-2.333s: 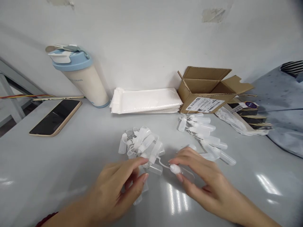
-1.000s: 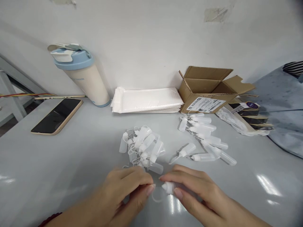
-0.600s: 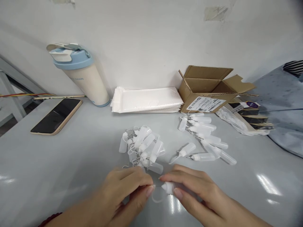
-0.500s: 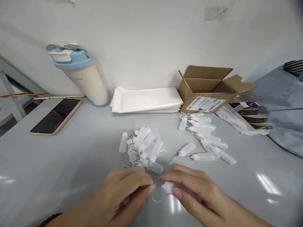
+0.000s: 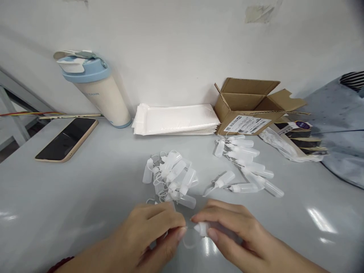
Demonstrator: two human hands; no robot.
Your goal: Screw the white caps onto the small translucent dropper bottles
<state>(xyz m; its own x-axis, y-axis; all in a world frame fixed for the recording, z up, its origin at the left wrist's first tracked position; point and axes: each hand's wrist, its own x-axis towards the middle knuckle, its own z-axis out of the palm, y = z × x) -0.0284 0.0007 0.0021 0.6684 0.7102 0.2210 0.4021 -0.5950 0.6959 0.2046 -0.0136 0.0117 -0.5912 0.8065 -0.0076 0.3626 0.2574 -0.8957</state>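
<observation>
My right hand (image 5: 237, 231) holds a small translucent bottle by its white pointed cap (image 5: 201, 228), which faces left. My left hand (image 5: 159, 231) is pinched at the end of a thin white strap (image 5: 190, 245) that loops beneath the gap between the hands; the tip in its fingers is too small to make out. Just beyond my left hand lies a heap of small bottles with strapped caps (image 5: 173, 176). A second group of such bottles (image 5: 246, 163) is spread farther right, several with thin metal tips.
A phone (image 5: 66, 140) and a blue-lidded tumbler (image 5: 99, 91) stand at the left. White packets (image 5: 176, 119) are stacked by the wall, beside an open cardboard box (image 5: 247, 123). At the right are a tray of dark items (image 5: 304, 142) and a person's blue clothing (image 5: 338, 125).
Both hands are in nearly the same place. The fingers of my left hand have shifted very slightly right and down, with the strap.
</observation>
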